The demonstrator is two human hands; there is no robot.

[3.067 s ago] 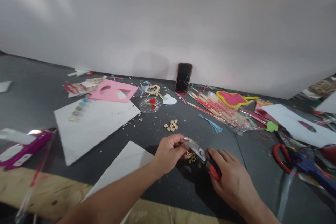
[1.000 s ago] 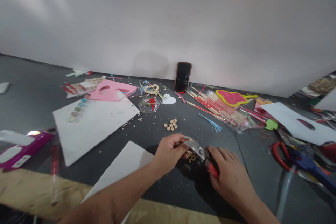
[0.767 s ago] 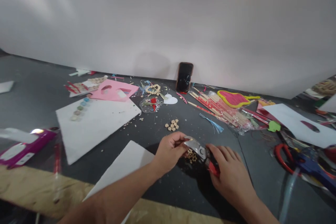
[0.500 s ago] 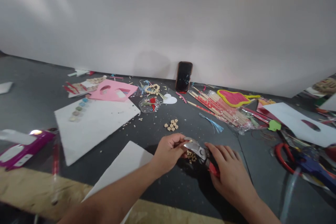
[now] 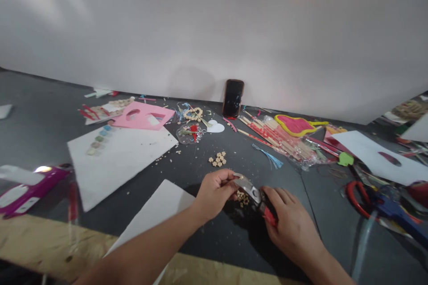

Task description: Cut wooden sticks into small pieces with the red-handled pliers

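My right hand (image 5: 290,218) is wrapped round the red handle of a pair of pruning shears (image 5: 254,196). Their metal jaws point left, up to the fingertips of my left hand (image 5: 216,191). Those fingers are pinched together at the jaw tips, and what they hold is too small and hidden to make out. Beneath the shears lies a pile of small wooden pieces (image 5: 243,199), partly covered by the jaws. A cluster of pale flower-shaped wooden pieces (image 5: 218,159) rests on the dark table just beyond my left hand.
A phone (image 5: 233,98) leans against the white board (image 5: 214,40). Right of it are bagged chopsticks (image 5: 277,138), a blue tassel (image 5: 269,156) and scissors (image 5: 359,198). To the left lie white sheets (image 5: 117,160), pink card (image 5: 143,115) and a purple glue gun (image 5: 36,187).
The jaws of the shears have come closer together at my left fingertips. Both hands stay in nearly the same place, and the view has shifted slightly.
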